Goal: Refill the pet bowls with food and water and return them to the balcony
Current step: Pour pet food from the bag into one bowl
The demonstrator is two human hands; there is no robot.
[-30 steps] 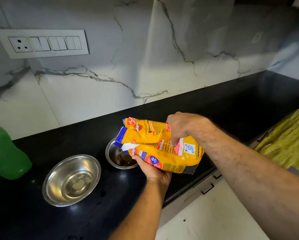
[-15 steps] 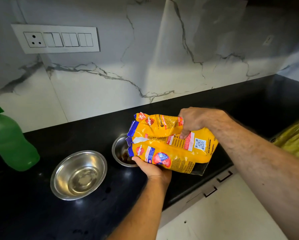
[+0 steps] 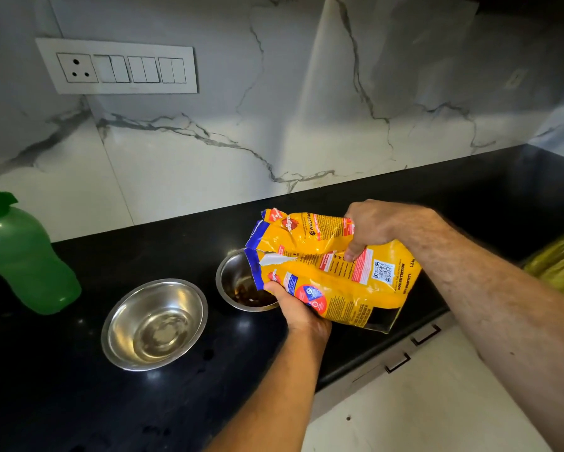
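wall: white veined marble [image 3: 209, 164] | switch panel [image 3: 117, 66] | counter: glossy black [image 3: 62, 386] | cabinet fronts: white [image 3: 421, 402]

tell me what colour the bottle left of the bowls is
Green: the bottle shows at the left edge of the head view.

yellow food bag [image 3: 333, 272] tipped over kibble bowl [image 3: 241, 285]
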